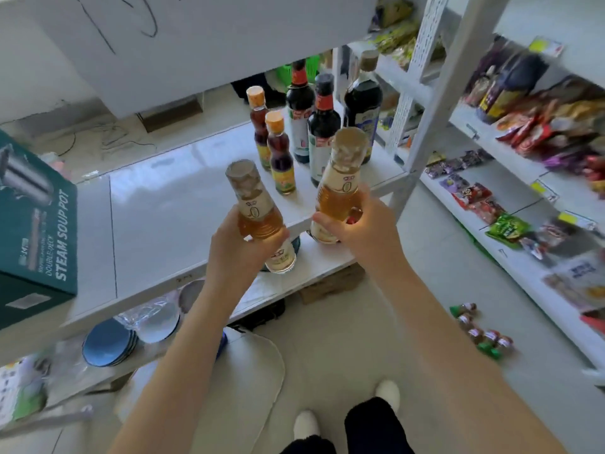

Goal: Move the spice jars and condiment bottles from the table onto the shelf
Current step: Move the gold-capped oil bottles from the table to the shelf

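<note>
My left hand [240, 247] grips a pale amber condiment bottle [253, 204] round its lower body. My right hand [355, 224] grips a matching amber bottle [342, 178], tilted slightly right. Both bottles hang in the air over the front edge of the white shelf board [170, 198]. On that board, toward its right end, stand two small orange-capped bottles [280, 158] and three tall dark bottles [322, 126] in a cluster just behind the held ones.
A green steam soup pot box [36, 231] sits at the shelf's left end. Blue plates [109, 344] lie on the lower level. A white upright post [435, 103] stands right of the bottles. Snack packets [540, 132] fill the right-hand racks; small bottles [481, 335] lie on the floor.
</note>
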